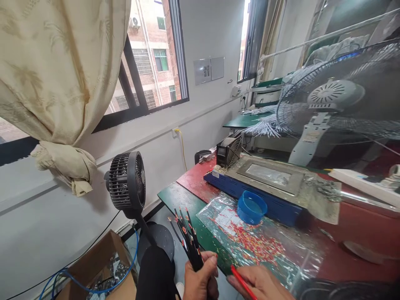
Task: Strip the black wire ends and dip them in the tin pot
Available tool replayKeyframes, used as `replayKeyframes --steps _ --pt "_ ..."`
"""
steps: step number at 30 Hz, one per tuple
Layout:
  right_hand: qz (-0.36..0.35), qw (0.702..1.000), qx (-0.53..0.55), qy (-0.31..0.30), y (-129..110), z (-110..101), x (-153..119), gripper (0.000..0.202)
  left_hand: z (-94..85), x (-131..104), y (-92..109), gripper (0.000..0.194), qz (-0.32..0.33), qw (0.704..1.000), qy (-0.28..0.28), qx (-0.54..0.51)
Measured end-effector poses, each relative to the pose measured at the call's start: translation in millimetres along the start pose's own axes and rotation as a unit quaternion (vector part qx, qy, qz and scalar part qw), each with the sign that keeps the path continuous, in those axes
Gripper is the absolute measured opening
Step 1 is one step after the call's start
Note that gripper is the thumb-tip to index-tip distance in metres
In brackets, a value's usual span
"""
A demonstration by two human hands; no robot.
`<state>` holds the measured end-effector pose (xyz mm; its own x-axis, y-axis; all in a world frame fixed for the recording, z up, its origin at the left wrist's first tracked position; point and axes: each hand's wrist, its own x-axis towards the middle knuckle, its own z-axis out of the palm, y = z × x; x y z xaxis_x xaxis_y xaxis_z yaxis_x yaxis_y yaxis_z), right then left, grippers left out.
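My left hand (202,275) is closed around a bundle of black cables (193,250), which stands up out of the fist. Their upper ends are stripped, with reddish and coppery wire tips fanning apart. Close by on the right, my right hand (261,281) grips a slim red tool (242,281); its kind is not clear, and its lower part runs out of the picture. The tool and the cables are apart. Beyond my right hand, many small red and yellow bits (253,241) lie scattered on a clear plastic sheet (293,258) on the table.
A blue ring-shaped container (251,207) stands against a long blue machine (250,196) with a dusty metal top. Behind it sits a small black fan (228,152). A black floor fan (128,183) and a cardboard box (93,266) are at left. A large fan (334,98) stands right.
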<state>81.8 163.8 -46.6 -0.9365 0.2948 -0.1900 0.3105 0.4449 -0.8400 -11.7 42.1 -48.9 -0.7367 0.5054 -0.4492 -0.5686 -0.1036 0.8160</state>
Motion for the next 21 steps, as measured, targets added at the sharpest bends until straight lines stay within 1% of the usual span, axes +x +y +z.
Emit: replayKeyframes --steps 3,6,9,12,15,18,21 --pt "0.012 0.995 0.092 0.031 9 1 7 0.06 -3.3 1 -3 0.062 -0.008 0.999 -0.03 -0.004" --pt "0.049 0.973 0.223 0.016 13 1 10 0.063 -5.8 0 -6 0.061 -0.015 0.996 -0.089 0.012" --pt "0.047 0.952 0.301 0.01 6 0 5 0.06 -5.4 -3 -7 0.057 -0.009 0.988 -0.148 0.043" --pt "0.05 0.949 0.311 0.01 -4 -1 0 0.058 -1.9 -8 -6 0.052 -0.003 0.987 -0.152 0.044" --pt "0.05 0.954 0.294 0.006 -10 -1 -1 0.058 1.3 -11 -5 0.049 -0.002 0.988 -0.147 0.049" --pt "0.032 0.959 0.283 0.002 -8 0 1 0.06 1.7 -11 -6 0.047 0.0 0.987 -0.15 0.066" --pt "-0.011 0.961 0.276 -0.029 -3 0 3 0.059 -0.3 -10 -8 0.048 -0.007 0.985 -0.15 0.081"
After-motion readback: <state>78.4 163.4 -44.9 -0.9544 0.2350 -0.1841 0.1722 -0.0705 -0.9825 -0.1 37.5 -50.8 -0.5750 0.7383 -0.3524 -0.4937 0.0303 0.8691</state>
